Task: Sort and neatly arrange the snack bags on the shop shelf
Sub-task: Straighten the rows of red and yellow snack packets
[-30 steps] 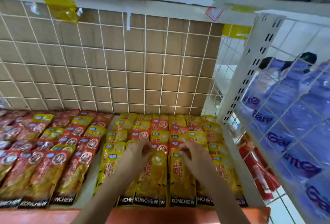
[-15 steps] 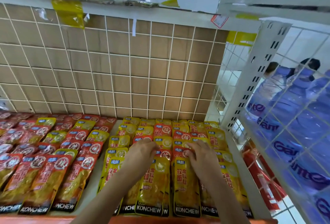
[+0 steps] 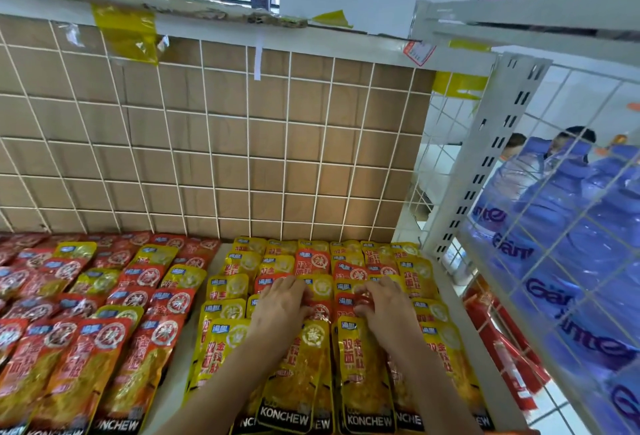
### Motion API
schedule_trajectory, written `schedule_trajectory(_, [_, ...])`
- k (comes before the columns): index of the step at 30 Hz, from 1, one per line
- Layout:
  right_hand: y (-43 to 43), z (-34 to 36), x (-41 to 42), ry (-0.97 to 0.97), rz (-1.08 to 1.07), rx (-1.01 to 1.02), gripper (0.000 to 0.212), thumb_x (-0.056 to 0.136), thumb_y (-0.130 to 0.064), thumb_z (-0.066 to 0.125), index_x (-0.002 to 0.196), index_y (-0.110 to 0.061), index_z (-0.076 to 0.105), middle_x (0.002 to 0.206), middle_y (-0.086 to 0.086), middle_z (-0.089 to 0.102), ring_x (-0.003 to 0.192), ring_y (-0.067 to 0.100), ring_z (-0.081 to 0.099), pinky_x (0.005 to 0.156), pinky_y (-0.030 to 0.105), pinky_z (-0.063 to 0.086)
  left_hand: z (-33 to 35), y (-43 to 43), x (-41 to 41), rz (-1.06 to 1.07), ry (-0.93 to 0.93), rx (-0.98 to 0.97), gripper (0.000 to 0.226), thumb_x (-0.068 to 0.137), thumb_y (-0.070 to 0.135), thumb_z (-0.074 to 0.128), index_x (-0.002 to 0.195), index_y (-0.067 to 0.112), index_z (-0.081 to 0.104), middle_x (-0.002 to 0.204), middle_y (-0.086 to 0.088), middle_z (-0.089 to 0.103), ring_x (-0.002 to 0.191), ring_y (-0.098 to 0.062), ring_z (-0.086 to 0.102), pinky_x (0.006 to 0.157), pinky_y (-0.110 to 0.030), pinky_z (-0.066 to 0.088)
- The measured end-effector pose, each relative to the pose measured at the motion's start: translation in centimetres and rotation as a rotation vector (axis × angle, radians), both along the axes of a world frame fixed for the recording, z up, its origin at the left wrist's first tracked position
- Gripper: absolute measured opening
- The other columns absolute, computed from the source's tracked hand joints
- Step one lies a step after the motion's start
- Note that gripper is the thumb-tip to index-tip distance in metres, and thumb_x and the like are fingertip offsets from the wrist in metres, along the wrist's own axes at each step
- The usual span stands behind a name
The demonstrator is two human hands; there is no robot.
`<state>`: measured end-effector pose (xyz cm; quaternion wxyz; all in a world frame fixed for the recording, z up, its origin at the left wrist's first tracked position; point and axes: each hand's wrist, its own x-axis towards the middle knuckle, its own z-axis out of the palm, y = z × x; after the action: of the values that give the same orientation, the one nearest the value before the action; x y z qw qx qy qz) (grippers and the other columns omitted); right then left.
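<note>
The red bag lies among the yellow bags in the right-hand block of the shelf, in the row just behind the front one. It lies straight ahead of the hands, between them, with its long axis running front to back, away from the person. Its near end is tucked under the front yellow pouch, so it probably has to come up and away rather than sideways. The right hand is nearer; its fingers are bent and pinch the bag's top corner. The left hand lies palm down just beside it, fingers curled over a second red bag; whether it grips it I cannot tell. The pouches are flat, glossy foil, slippery-looking, and overlap like roof shingles. To the left, across a bare white strip, sits a mostly red block. Behind stands a white wire grid over brown board, and to the right a slotted upright and wrapped water bottles
</note>
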<state>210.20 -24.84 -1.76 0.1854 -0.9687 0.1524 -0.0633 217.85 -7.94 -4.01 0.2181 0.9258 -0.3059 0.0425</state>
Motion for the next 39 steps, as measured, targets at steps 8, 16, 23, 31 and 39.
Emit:
schedule_trajectory(8, [0.3, -0.1, 0.5, -0.039, -0.026, 0.046, 0.016, 0.088, -0.026, 0.06, 0.104, -0.022, 0.061, 0.107, -0.008, 0.048, 0.106, 0.01, 0.049, 0.096, 0.028, 0.039, 0.0, -0.5, 0.4, -0.003, -0.045, 0.051, 0.016, 0.096, 0.027, 0.046, 0.11, 0.021, 0.051, 0.115, 0.005, 0.049, 0.11, -0.013, 0.042, 0.092, -0.023, 0.031])
schedule_trajectory(16, [0.2, 0.7, 1.2, -0.056, -0.052, 0.129, 0.007, 0.087, -0.022, 0.061, 0.084, -0.026, 0.057, 0.089, -0.012, 0.056, 0.085, 0.006, 0.053, 0.074, 0.022, 0.042, 0.4, -0.9, 0.9, -0.016, -0.047, 0.053, 0.016, 0.096, 0.014, 0.043, 0.109, 0.02, 0.05, 0.115, 0.003, 0.053, 0.111, -0.016, 0.044, 0.094, -0.025, 0.031])
schedule_trajectory(23, [0.2, 1.2, 2.4, -0.13, -0.091, 0.22, 0.006, 0.092, -0.022, 0.055, 0.088, -0.026, 0.056, 0.078, -0.015, 0.055, 0.071, 0.0, 0.052, 0.055, 0.012, 0.035, 1.1, -1.2, 1.9, -0.072, -0.019, 0.024, 0.019, 0.096, 0.015, 0.045, 0.108, 0.018, 0.059, 0.114, 0.001, 0.053, 0.111, -0.017, 0.043, 0.094, -0.026, 0.032])
schedule_trajectory(31, [-0.3, 2.5, 3.2, -0.363, -0.102, 0.227, 0.005, 0.09, -0.015, 0.057, 0.087, -0.017, 0.059, 0.076, -0.011, 0.059, 0.074, 0.011, 0.057, 0.062, 0.027, 0.043, 3.2, -1.7, 2.8, 0.036, 0.206, -0.228, 0.014, 0.096, 0.012, 0.044, 0.096, 0.009, 0.058, 0.097, -0.005, 0.061, 0.09, -0.021, 0.057, 0.075, -0.037, 0.049])
schedule_trajectory(39, [-0.8, 4.5, 3.3, -0.527, -0.056, 0.1, 0.004, 0.09, -0.012, 0.057, 0.087, -0.013, 0.058, 0.074, -0.007, 0.058, 0.068, 0.015, 0.055, 0.056, 0.026, 0.036, 5.4, -1.9, 4.2, 0.028, 0.099, -0.376, 0.016, 0.096, 0.01, 0.045, 0.094, 0.008, 0.06, 0.089, -0.005, 0.062, 0.081, -0.021, 0.058, 0.069, -0.033, 0.048])
